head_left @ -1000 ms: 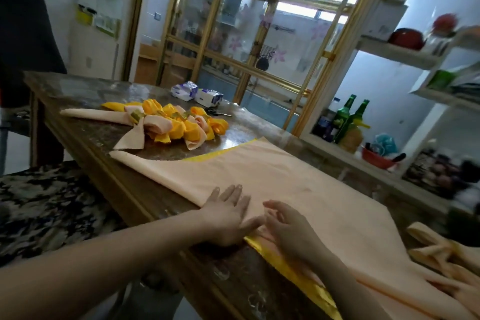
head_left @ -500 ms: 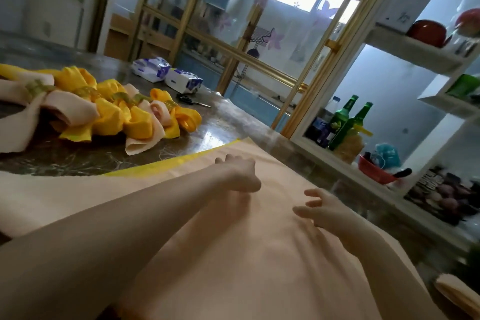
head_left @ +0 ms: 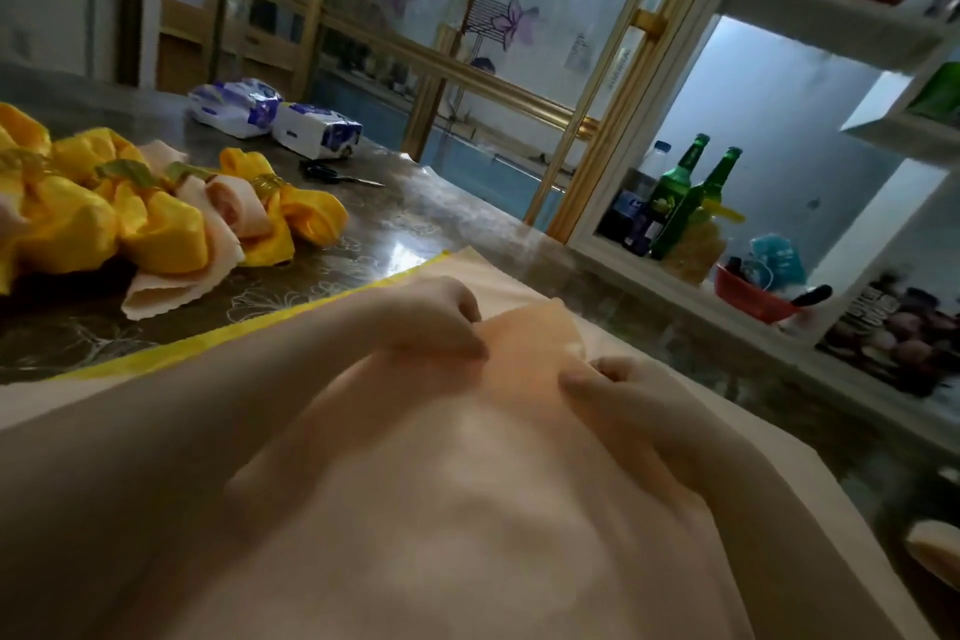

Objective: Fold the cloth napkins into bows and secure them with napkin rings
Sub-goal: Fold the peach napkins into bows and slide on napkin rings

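A large peach cloth napkin (head_left: pixel 467 509) with a yellow edge lies spread over the table in front of me. My left hand (head_left: pixel 431 317) and my right hand (head_left: pixel 618 387) each pinch its far part, and the cloth rises in a hump between them. Finished yellow and peach napkin bows (head_left: pixel 156 229) with gold rings lie in a pile at the left. One gold napkin ring (head_left: pixel 267 182) shows on a yellow bow.
Two tissue packs (head_left: pixel 275 117) and black scissors (head_left: pixel 332 174) lie at the table's far side. A glass partition with a gold frame stands behind. Green bottles (head_left: pixel 691 198) and a red bowl (head_left: pixel 753 296) sit on white shelves at the right.
Both hands have reached from the napkin's near edge to its far part and now pinch it, lifting the cloth. The camera has moved in closer over the table.
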`<state>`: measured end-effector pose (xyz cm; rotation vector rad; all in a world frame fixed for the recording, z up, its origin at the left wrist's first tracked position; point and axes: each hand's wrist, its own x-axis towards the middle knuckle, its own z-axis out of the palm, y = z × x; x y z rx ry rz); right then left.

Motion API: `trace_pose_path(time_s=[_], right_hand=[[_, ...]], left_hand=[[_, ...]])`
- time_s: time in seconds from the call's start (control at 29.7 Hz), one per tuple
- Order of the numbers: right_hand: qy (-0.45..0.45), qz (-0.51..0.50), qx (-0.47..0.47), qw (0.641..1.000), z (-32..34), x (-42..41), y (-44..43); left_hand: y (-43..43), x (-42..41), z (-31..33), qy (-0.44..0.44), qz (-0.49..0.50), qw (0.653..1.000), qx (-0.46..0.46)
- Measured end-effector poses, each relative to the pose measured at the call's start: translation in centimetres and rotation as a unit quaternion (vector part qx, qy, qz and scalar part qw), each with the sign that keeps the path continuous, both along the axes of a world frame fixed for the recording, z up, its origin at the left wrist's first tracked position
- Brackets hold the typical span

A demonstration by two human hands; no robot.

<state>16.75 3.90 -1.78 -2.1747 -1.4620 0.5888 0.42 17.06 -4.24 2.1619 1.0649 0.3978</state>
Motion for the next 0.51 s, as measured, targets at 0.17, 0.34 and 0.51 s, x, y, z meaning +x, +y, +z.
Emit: trace_pose_path(time_s=[0.17,0.34,0.51], right_hand=[[0.037,-0.010,0.053,0.998,-0.2,0.2,-0.1],[0.067,-0.001,0.047,0.997,0.4,0.0,-0.8],[0.051,-0.010,0.078,0.996,-0.8,0.0,-0.4]], left_hand=[[-1.2,0.2,-0.1,-0.047,0.007,0.998,0.037],[-1.9,0.3,0.3,-0.069,0.031,0.997,0.031],[-3.3,0.4,-1.4,-0.133,0.037,0.987,0.086]])
